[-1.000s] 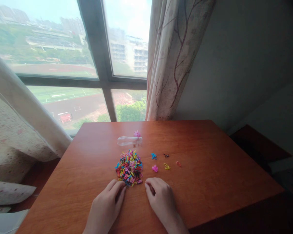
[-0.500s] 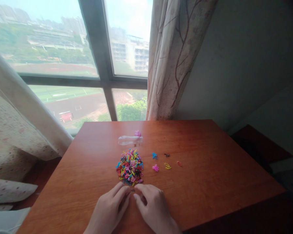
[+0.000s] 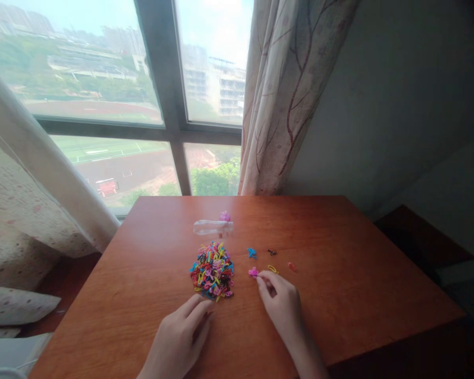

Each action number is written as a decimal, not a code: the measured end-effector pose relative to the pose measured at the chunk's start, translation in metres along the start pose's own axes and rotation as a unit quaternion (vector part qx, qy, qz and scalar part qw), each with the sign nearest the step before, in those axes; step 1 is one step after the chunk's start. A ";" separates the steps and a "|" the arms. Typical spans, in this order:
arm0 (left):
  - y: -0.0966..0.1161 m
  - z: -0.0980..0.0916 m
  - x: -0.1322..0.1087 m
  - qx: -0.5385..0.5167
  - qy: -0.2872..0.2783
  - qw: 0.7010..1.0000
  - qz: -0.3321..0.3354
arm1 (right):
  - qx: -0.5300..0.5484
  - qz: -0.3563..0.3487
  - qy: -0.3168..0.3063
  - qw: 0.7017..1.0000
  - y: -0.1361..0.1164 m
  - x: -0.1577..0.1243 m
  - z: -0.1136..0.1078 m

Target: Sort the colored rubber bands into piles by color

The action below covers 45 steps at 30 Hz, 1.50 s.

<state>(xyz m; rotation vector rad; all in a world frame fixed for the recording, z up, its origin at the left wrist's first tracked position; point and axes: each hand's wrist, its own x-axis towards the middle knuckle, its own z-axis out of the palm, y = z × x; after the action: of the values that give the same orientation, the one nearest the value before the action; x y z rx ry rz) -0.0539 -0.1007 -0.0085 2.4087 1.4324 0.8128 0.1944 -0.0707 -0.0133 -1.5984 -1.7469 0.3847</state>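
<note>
A heap of small colourful elastic bands [image 3: 212,271] lies on the wooden table. Just in front of it rests my left hand [image 3: 179,329], its fingers loosely bent and apart, with nothing visible in them. My right hand [image 3: 280,297] is right of the heap, thumb and forefinger pinched together beside a small pink cluster of bands [image 3: 253,272]. A dark sliver, seemingly a black elastic band, shows at those fingertips; most of it is hidden. Close to this hand lie yellow bands [image 3: 273,269], a blue cluster [image 3: 252,253], black bands [image 3: 272,252] and an orange band [image 3: 292,266].
Behind the heap, a clear plastic bottle or tube [image 3: 211,227] lies on its side, with a pink-purple object [image 3: 224,216] just beyond it. The wooden table [image 3: 359,284] reaches to the window and curtain [image 3: 284,131]. Its right edge borders a dark area.
My right hand has moved right and forward, from beside my left hand to the pink cluster. The dark band between the hands is gone from there. My left hand has stayed nearly still.
</note>
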 end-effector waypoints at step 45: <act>-0.001 0.006 0.007 0.077 0.005 0.993 -0.094 | -0.025 -0.039 -0.032 0.998 -0.019 -0.024 0.028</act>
<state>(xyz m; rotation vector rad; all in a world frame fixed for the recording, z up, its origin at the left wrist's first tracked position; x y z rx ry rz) -0.0486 -0.0937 -0.0112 2.3311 1.7534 0.6944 0.1606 -0.0897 -0.0279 -1.5613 -1.8753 0.3612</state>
